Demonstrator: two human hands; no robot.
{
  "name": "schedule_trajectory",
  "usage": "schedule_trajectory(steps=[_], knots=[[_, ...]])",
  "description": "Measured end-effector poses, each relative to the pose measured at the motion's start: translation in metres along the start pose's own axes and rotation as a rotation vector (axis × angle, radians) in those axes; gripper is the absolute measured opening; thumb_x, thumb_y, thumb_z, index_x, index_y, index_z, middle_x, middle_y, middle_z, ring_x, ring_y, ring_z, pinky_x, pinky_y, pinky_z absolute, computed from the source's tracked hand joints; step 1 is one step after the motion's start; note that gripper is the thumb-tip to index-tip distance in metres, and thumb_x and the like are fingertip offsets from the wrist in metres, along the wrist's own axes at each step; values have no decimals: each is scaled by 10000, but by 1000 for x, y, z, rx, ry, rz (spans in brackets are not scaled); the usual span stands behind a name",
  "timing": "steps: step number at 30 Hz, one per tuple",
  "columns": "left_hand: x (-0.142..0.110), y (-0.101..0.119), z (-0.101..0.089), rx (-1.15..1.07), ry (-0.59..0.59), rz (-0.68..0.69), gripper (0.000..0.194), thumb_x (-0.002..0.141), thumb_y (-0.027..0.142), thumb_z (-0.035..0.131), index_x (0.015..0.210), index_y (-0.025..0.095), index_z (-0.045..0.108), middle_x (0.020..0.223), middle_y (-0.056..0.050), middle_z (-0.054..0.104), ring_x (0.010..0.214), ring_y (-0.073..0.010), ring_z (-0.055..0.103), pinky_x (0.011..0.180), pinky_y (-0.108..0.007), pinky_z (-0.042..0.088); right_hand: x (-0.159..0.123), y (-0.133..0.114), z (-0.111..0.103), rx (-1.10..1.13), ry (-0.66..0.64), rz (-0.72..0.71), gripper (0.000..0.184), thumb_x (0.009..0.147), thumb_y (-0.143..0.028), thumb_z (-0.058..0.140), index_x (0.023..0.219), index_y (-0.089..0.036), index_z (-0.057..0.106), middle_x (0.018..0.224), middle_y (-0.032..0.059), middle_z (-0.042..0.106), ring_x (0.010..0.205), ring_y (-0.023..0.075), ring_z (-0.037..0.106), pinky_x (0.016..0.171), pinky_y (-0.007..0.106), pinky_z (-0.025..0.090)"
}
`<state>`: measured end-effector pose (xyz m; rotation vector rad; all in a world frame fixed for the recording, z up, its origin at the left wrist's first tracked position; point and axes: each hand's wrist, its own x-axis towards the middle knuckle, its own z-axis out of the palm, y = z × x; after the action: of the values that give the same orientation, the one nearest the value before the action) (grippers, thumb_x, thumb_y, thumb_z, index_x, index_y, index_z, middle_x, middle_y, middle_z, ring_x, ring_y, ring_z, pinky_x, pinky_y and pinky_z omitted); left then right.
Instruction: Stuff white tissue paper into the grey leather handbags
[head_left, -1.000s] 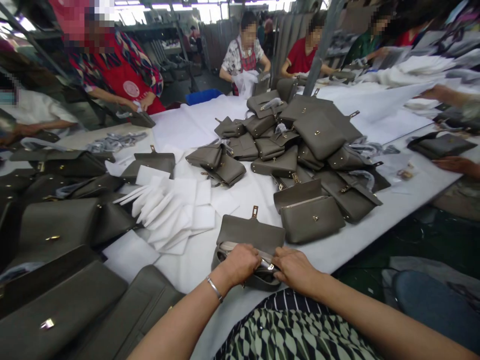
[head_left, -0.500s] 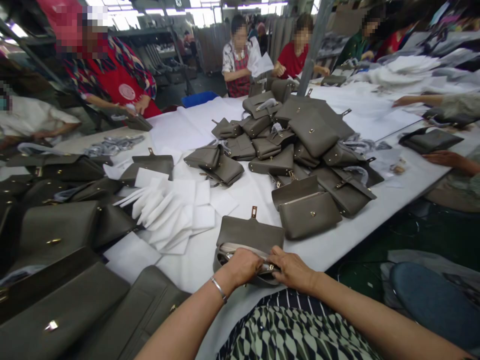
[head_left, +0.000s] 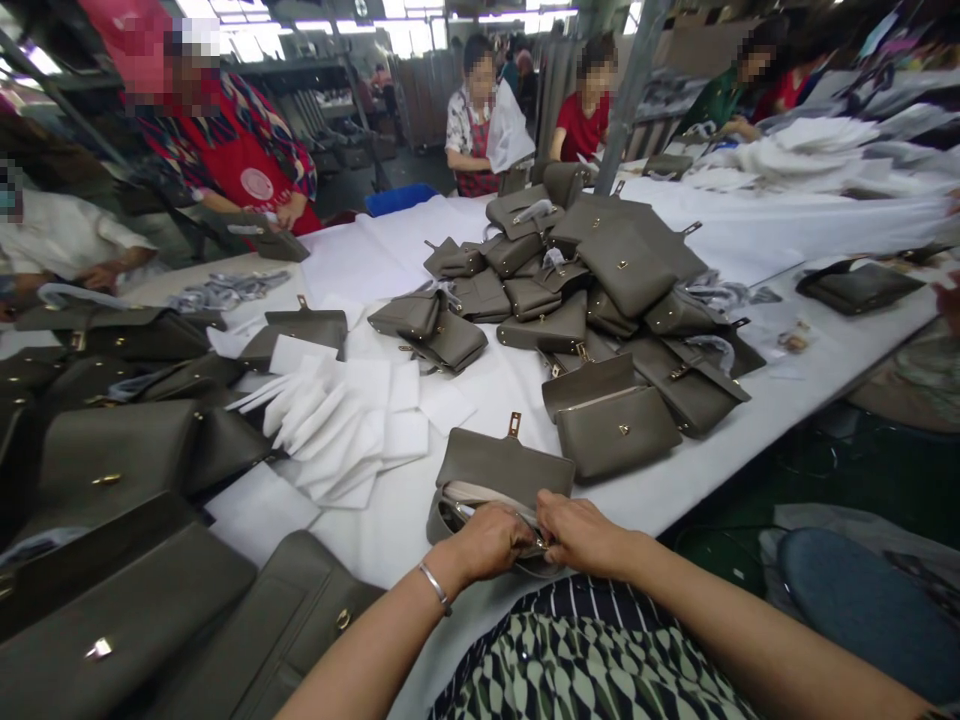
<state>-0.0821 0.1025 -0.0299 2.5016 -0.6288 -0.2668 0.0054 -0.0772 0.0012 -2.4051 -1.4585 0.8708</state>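
Note:
A grey-brown handbag [head_left: 504, 462] stands at the table's near edge, its flap thrown back and a gold clasp plate upright on top. Its pale-lined mouth gapes toward me. My left hand [head_left: 491, 540], with a silver bangle on the wrist, is closed at the front of the mouth, fingertips partly hidden. Against the right end of the opening, my right hand [head_left: 577, 530] is closed on the bag's edge, beside a small gold fitting. The hands nearly meet there; whether they pinch the zip I cannot tell.
A stack of white foam sheets [head_left: 330, 420] lies left of the bag. Handbags heap up beyond [head_left: 622, 265], and more crowd the left [head_left: 112, 450]. A metal post [head_left: 630, 100] rises behind. Co-workers sit and stand around the table. A blue stool [head_left: 862, 610] is at right.
Both hands have shifted only slightly at the bag's mouth, and its flap leans a little right. Across the table, a co-worker's white sheet has moved; at right, another person's arms have drawn back.

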Motion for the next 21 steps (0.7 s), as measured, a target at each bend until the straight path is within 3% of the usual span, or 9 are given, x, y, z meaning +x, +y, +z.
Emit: schedule_trajectory(steps=[3,7,10,13,16,21], knots=[[3,6,-4,54,15,-16,160,806,126,523,718,192,638,733,-22,648,754,-176,552,737,-301,402,5,-5,-5,-68,31,-22,99,694,-193,647,759,-180,573,950,25,541,847,187,534,635,278,341],[6,16,-3,247,127,-186,190,829,179,519,666,181,616,809,-68,580,828,-218,495,704,-351,393,5,-7,-8,-65,93,-20,19,743,-203,607,734,-188,601,931,19,558,822,165,541,623,268,329],[5,22,2,222,172,-281,142,818,173,509,722,180,614,804,-56,555,794,-201,496,654,-331,392,4,-5,-8,-77,77,85,40,730,-226,616,730,-187,616,844,17,586,710,154,559,586,270,306],[1,28,7,121,232,-290,87,783,195,537,832,205,608,835,-36,560,823,-193,511,669,-312,406,7,-1,-2,-21,81,217,73,692,-258,638,722,-193,623,772,12,625,696,170,577,580,271,296],[1,34,16,71,269,-294,205,743,312,608,921,218,575,895,-31,570,872,-207,520,716,-322,431,12,6,6,146,75,290,90,675,-274,638,670,-187,615,697,4,638,697,173,572,575,260,305],[13,37,34,158,302,-394,138,803,313,536,869,192,533,881,-54,582,829,-220,531,700,-351,444,11,24,8,474,-38,76,202,727,-287,516,573,-164,560,599,4,551,570,141,493,516,240,343]])
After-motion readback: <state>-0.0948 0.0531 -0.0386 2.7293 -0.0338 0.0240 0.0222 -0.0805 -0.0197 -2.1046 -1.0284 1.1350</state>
